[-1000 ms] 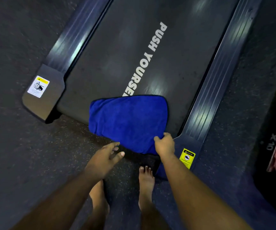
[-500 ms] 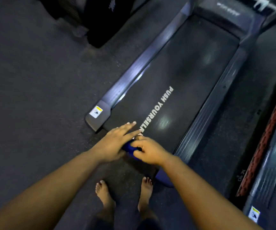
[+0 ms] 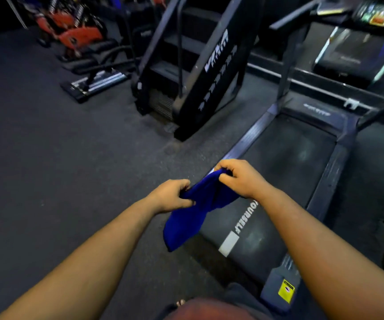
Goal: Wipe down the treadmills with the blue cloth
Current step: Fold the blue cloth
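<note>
The blue cloth (image 3: pixel 192 215) hangs in the air in front of me, held by both hands above the rear end of the treadmill. My left hand (image 3: pixel 171 196) pinches its left edge. My right hand (image 3: pixel 239 177) grips its upper right corner, and the loose end droops down to the left. The treadmill (image 3: pixel 285 172) runs from the lower middle up to the right, with a dark belt that shows white lettering, partly hidden by my right arm. Its console (image 3: pixel 380 15) is at the top right, blurred.
A black stair-climber machine (image 3: pixel 193 65) stands just left of the treadmill. Red and black gym machines (image 3: pixel 75 35) and a bench with a metal base (image 3: pixel 96 82) sit at the back left. Dark rubber floor (image 3: pixel 47 169) spreads to the left. Another machine edges in at the far right.
The cloth lay spread on the belt's rear end; both hands gathered it and lifted it off. My view has risen from the belt to the room ahead.
</note>
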Tool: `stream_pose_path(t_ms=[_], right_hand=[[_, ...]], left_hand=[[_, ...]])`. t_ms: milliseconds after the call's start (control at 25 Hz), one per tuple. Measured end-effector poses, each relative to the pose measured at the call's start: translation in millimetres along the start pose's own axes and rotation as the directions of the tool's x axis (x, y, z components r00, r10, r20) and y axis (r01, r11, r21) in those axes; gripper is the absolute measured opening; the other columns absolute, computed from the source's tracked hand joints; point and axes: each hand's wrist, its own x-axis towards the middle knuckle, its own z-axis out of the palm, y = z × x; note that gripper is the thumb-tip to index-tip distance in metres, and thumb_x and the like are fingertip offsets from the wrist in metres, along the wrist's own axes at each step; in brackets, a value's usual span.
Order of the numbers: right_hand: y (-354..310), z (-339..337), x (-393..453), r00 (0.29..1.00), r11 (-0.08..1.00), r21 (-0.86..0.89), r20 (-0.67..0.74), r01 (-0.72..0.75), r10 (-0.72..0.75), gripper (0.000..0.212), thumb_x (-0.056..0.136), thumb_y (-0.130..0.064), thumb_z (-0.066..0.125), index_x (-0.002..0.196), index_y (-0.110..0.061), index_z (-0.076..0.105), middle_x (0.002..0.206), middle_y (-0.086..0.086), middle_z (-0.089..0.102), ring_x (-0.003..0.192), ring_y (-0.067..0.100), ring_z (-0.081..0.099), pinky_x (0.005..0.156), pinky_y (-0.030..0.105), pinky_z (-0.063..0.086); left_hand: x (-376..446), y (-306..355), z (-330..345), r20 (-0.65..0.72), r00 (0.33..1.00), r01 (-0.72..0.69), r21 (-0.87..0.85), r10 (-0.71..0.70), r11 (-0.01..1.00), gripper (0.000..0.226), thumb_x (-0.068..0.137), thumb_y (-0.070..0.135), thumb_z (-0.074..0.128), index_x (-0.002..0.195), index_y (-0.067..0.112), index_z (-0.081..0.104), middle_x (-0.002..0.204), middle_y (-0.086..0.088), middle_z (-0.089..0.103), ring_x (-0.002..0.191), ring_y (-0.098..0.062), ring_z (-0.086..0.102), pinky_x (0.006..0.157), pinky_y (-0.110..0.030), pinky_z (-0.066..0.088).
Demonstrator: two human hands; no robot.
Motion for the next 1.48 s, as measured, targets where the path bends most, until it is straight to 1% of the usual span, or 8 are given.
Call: stream_pose_path(t_ms=[240, 480, 640, 720, 880, 1040, 1240, 1480], right_hand=[[-41, -25, 70, 0.97, 0.962, -0.157, -0.133, -0.224, 0.205, 0.038, 0.086, -0.051, 0.067, 0.067, -0.025, 0.047, 0.069, -0.005, 0.059, 0.066, 0.017, 0.057, 0.058, 0.036, 0.044], [-42, -19, 156, 0.914, 0.685, 0.649, 0.039, -0.331, 0.404, 0.03, 0.079, -0.019, 0.074, 0.059, -0.022, 0.051, 0.065, 0.004, 0.06, 0.067, 0.022, 0.055, 0.065, 0.035, 0.04], [-42, -6, 219, 0.877, 0.916, 0.046, -0.273, -0.399, 0.396, 0.042, 0.084, -0.041, 0.069, 0.063, -0.016, 0.043, 0.063, -0.001, 0.052, 0.06, 0.022, 0.05, 0.05, 0.033, 0.031], [-59, 8, 249, 0.898, 0.936, 0.083, -0.264, -0.342, 0.352, 0.046, 0.088, -0.043, 0.066, 0.062, -0.015, 0.04, 0.061, -0.003, 0.049, 0.059, 0.02, 0.048, 0.049, 0.034, 0.029], [-97, 47, 301, 0.936, 0.72, 0.655, -0.056, -0.229, 0.348, 0.042, 0.089, -0.027, 0.071, 0.062, -0.02, 0.041, 0.057, 0.0, 0.036, 0.054, 0.012, 0.033, 0.05, 0.028, 0.029], [-130, 88, 355, 0.963, 0.766, 0.619, -0.058, -0.172, 0.263, 0.021, 0.097, -0.031, 0.061, 0.093, -0.012, 0.067, 0.084, 0.008, 0.068, 0.074, 0.023, 0.065, 0.066, 0.035, 0.053], [-158, 102, 413, 0.923, 0.479, 0.864, -0.044, -0.157, 0.382, 0.028, 0.099, -0.026, 0.051, 0.103, -0.012, 0.075, 0.089, 0.005, 0.07, 0.079, 0.017, 0.064, 0.073, 0.032, 0.053], [-149, 101, 467, 0.8, 0.747, 0.66, -0.405, -0.079, 0.443, 0.013, 0.096, -0.015, 0.061, 0.1, -0.022, 0.071, 0.094, -0.003, 0.068, 0.081, 0.004, 0.059, 0.076, 0.026, 0.046]], left_hand=[[-14, -49, -98, -0.267, 0.951, 0.124, -0.14, -0.158, 0.982, 0.018, 0.094, 0.041, 0.063, 0.091, 0.023, 0.062, 0.087, 0.0, 0.068, 0.08, -0.017, 0.064, 0.073, -0.042, 0.051], [21, -54, -167, -0.489, 0.808, -0.032, -0.595, -0.33, 0.803, 0.022, 0.09, 0.035, 0.071, 0.089, 0.014, 0.068, 0.083, -0.008, 0.074, 0.077, -0.025, 0.07, 0.068, -0.04, 0.054], [63, -75, -204, -0.524, 0.723, -0.092, -0.718, -0.45, 0.69, 0.023, 0.082, 0.035, 0.08, 0.082, 0.013, 0.074, 0.079, -0.007, 0.076, 0.072, -0.023, 0.07, 0.07, -0.042, 0.057], [84, -88, -218, -0.547, 0.697, -0.152, -0.746, -0.465, 0.648, 0.02, 0.086, 0.032, 0.077, 0.081, 0.013, 0.076, 0.08, -0.007, 0.076, 0.07, -0.018, 0.068, 0.069, -0.038, 0.055], [119, -117, -232, -0.538, 0.751, -0.176, -0.722, -0.382, 0.669, 0.02, 0.091, 0.032, 0.068, 0.084, 0.016, 0.077, 0.083, -0.017, 0.075, 0.07, -0.024, 0.063, 0.066, -0.046, 0.053], [148, -152, -261, -0.497, 0.849, -0.221, -0.642, -0.179, 0.734, 0.019, 0.098, 0.03, 0.059, 0.101, 0.022, 0.076, 0.092, -0.009, 0.077, 0.088, -0.027, 0.073, 0.083, -0.054, 0.058], [177, -198, -311, -0.39, 0.914, -0.303, -0.476, 0.11, 0.826, 0.047, 0.078, 0.047, 0.076, 0.122, 0.036, 0.065, 0.114, 0.005, 0.068, 0.108, -0.01, 0.065, 0.096, -0.035, 0.052], [240, -232, -379, -0.393, 0.908, -0.358, -0.551, 0.143, 0.754, 0.027, 0.084, 0.014, 0.071, 0.11, 0.017, 0.074, 0.102, -0.001, 0.076, 0.097, -0.014, 0.07, 0.098, -0.05, 0.052]])
